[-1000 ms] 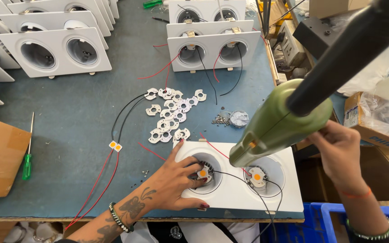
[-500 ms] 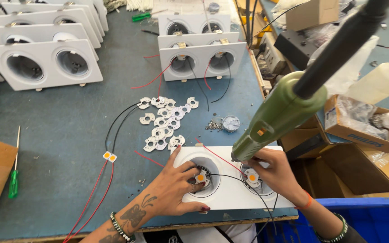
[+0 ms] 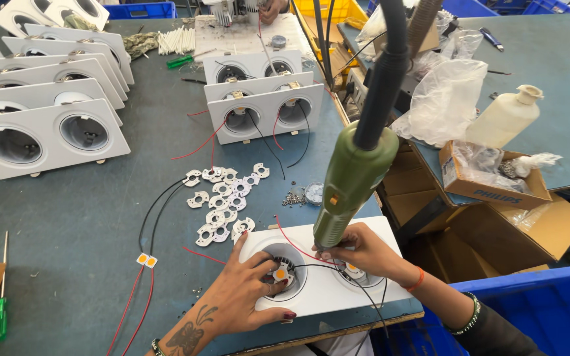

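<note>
Two hands: both work on one white fixture point(image 3: 324, 290) at the counter's point(image 3: 87, 224) near edge.
Left fingers point(image 3: 265, 264): spread open, pinning the chip point(image 3: 280, 272) in the left well.
Right fingers point(image 3: 338, 250): closed round the driver point(image 3: 353, 181) tip.
Chip: small, likely fragile; press the rim.
Driver: hose-hung, probably heavy; hold low.
Fixture: stiff, light.

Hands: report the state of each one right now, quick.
Left hand: open, fingers spread on the white twin downlight housing, fingertips at the LED chip.
Right hand: closed around the green electric screwdriver.
</note>
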The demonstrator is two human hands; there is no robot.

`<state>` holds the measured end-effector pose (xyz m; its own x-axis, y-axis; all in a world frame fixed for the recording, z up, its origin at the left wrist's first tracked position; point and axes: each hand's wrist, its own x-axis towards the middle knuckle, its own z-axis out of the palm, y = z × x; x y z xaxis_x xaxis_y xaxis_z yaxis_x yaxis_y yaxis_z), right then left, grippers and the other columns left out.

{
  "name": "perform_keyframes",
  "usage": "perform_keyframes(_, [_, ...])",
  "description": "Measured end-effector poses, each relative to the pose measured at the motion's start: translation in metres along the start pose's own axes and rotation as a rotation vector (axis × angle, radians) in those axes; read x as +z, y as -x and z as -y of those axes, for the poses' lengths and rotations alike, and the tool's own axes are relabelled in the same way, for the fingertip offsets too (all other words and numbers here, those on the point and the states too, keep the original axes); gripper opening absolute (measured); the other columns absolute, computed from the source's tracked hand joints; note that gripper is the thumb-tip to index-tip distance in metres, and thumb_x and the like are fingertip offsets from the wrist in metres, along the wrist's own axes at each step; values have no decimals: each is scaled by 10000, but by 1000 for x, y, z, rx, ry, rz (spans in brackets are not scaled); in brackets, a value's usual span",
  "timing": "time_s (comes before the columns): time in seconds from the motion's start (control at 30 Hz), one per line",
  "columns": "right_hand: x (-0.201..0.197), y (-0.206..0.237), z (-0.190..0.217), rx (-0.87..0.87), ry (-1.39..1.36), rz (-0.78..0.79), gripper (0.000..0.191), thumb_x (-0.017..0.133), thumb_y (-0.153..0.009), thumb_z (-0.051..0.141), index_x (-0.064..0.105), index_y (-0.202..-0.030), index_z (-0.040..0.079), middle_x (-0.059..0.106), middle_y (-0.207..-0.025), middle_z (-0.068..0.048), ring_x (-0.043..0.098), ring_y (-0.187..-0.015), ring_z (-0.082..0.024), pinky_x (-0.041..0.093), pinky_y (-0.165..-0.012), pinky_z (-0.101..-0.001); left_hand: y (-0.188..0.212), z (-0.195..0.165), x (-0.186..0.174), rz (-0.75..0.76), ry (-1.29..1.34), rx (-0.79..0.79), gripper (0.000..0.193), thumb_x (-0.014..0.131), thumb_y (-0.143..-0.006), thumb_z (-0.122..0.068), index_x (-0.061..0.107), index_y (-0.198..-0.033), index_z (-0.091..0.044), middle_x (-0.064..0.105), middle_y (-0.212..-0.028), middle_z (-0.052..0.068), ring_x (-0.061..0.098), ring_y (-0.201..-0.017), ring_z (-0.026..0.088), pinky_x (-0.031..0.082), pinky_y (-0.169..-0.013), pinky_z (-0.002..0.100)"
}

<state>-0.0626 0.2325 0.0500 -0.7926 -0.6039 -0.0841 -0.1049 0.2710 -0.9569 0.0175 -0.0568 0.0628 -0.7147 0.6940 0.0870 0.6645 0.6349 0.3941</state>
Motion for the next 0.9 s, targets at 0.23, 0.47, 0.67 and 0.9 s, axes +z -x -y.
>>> perform_keyframes(0.23, [-1,21,6,-174,-109,73,128,789,-871,24,785,-989,-26,802,-958,-98,751,-932,-139,616,-887,-307,0,0,1,-7,-12,3,623,586,-867,-666,816,-1060,-121,659,-1158,114,511,-1253,265,-15,-1198,699])
perform_keyframes(0.47, [9,36,19,-214,-93,84,166,799,-837,5,778,-1002,-4,803,-961,-78,774,-946,-168,631,-893,-334,1,-2,2,-15,-44,8,623,577,-875,-674,815,-1072,-132,660,-1150,116,515,-1248,270,-15,-1205,694])
perform_keyframes(0.67, [30,55,7,-208,-223,98,143,755,-859,-50,768,-999,-24,789,-950,-97,766,-936,-183,630,-872,-341,3,0,5,-54,-60,33,617,592,-863,-664,813,-1086,-132,668,-1115,99,534,-1232,265,17,-1197,712])
perform_keyframes(0.9, [82,86,-18,-103,-497,29,123,718,-831,-90,763,-938,-47,776,-949,-124,774,-919,-214,643,-859,-368,7,5,11,-107,-91,61,588,603,-860,-658,821,-1052,-146,682,-1093,72,564,-1205,255,58,-1203,724])
